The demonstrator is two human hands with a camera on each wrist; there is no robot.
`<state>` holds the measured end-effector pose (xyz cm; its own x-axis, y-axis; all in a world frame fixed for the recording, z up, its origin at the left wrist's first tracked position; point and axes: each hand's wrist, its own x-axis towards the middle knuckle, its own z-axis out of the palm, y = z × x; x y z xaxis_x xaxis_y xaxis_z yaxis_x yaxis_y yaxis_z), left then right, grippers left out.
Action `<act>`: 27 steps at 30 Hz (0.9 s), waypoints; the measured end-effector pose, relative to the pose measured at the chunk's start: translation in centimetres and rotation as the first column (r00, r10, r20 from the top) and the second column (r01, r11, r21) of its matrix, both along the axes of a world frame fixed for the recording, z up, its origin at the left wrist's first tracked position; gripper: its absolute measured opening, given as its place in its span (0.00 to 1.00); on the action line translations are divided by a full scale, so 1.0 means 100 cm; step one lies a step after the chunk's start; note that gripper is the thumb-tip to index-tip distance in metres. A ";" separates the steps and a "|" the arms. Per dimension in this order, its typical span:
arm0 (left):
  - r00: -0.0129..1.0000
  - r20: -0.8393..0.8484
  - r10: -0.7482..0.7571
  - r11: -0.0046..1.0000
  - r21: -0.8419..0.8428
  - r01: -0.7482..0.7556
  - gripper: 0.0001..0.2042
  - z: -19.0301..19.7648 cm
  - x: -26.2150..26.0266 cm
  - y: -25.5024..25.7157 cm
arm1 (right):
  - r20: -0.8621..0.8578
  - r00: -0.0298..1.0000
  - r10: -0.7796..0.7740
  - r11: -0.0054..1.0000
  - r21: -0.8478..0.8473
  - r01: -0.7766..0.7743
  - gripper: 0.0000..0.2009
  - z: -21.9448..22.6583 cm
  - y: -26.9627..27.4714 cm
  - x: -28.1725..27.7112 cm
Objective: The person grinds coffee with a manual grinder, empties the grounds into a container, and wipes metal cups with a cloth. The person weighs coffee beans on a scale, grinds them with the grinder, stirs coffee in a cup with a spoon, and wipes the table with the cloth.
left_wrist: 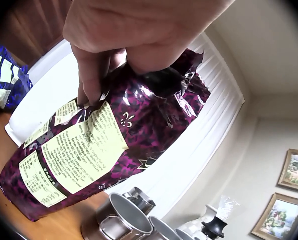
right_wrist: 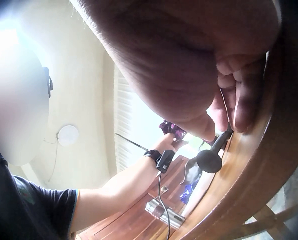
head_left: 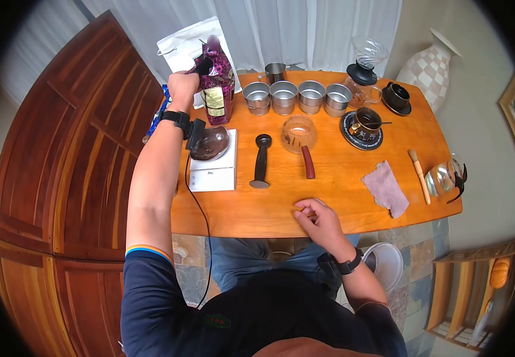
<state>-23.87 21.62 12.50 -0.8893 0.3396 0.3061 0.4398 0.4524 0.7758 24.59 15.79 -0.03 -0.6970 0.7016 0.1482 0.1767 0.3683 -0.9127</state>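
My left hand [head_left: 183, 86] grips the top of a purple-and-black patterned coffee bag [head_left: 224, 95] at the back left of the table. In the left wrist view the fingers fold over the upper edge of this bag [left_wrist: 114, 135], whose pale printed label faces out. Behind it stands a larger white bag [head_left: 177, 47]. My right hand [head_left: 320, 223] rests by the table's front edge with loosely curled fingers, holding nothing. Nearest to the left forearm is a white scale [head_left: 213, 178] bearing a dark, shiny bowl [head_left: 210, 144]. A black scoop [head_left: 261, 160] lies right of the scale.
Several metal cups [head_left: 284, 98] line the back, near a glass dripper [head_left: 369, 53] on a server. Ahead of the right hand is a clear round vessel with a red handle [head_left: 309, 163]. A cloth [head_left: 386, 187], brush [head_left: 421, 178] and glass pot [head_left: 442, 178] lie right.
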 end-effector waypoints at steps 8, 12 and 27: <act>0.992 0.114 -0.045 0.994 0.103 0.033 0.12 -0.008 -0.011 0.011 | 0.027 1.000 0.006 1.000 -0.011 -0.005 0.10 0.003 0.001 -0.001; 0.983 0.170 -0.067 0.989 0.144 0.043 0.11 -0.004 -0.008 0.011 | 0.032 1.000 -0.001 1.000 -0.011 0.001 0.09 0.003 0.001 -0.002; 0.996 0.067 -0.054 0.989 -0.137 0.063 0.19 0.017 0.017 -0.002 | 0.023 1.000 -0.003 1.000 -0.005 0.003 0.09 0.005 0.000 -0.002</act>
<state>-22.13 21.42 14.23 -0.8827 0.4270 0.1965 0.4212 0.5329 0.7339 24.43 15.77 0.45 -0.6983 0.7042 0.1286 0.1987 0.3633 -0.9102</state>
